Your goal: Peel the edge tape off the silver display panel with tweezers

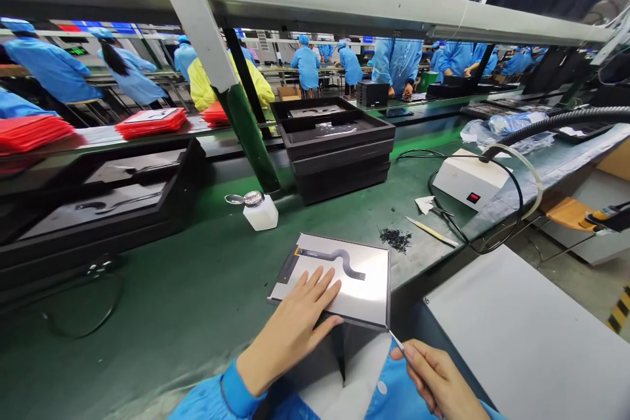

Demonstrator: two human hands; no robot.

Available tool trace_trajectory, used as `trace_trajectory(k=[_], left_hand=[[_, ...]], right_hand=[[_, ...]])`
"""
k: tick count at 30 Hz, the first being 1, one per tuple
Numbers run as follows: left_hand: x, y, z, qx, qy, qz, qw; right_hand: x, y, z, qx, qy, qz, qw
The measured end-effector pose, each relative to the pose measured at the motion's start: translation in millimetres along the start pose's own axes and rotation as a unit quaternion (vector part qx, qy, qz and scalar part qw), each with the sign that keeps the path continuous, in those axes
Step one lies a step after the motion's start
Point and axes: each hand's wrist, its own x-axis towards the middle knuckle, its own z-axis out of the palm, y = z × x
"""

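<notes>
My left hand [300,321] lies spread on the back of a flat display panel [371,289], near its front edge. The panel is silvery with a dark rim, and a dark ribbon cable [339,254] curves across it. My right hand [433,374] is closed around a thin, pale pointed tool [396,340]. The tool's tip touches or nearly touches the panel's near right corner; I cannot tell which. Below the panel's front edge hangs a narrow black strip [340,357]. Past the panel's right edge lies a small heap of black scraps [395,239].
Behind the panel stands a white dispenser bottle [260,213] with its lid up. Black trays are stacked at the back [339,164] and left [162,210]. A pale pointed stick [433,232] and a white box [472,180] with cables lie right. A shelf beam crosses overhead; people work beyond.
</notes>
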Motion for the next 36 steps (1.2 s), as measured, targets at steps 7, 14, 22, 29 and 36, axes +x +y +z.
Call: trace_trajectory(k=[7,14,22,29,36], left_hand=[[34.3,-18.4,-18.1,-0.009,-0.073,0.001,0.997],[54.7,-28.2,-24.3,-0.095,-0.163,0.027,0.982],[76.6,-45.3,-33.6,-0.070,-0.217,-0.008,0.974],[49.6,-32.5,-32.7,0.000,-0.188,-0.066,0.980],[18.9,-12.7,-16.1,0.113,-0.117,-0.129,0.978]], right_hand=[[-2.5,5.3,9.1,0.036,0.016,-0.025,0.999],[4.3,22.5,11.3,0.030,0.022,-0.036,0.999],[-2.3,12.2,12.4,0.061,0.022,0.014,0.998],[5.8,7.0,6.7,0.046,0.012,-0.038,0.998],[21.3,-4.6,-15.0,-0.051,0.013,-0.088,0.995]])
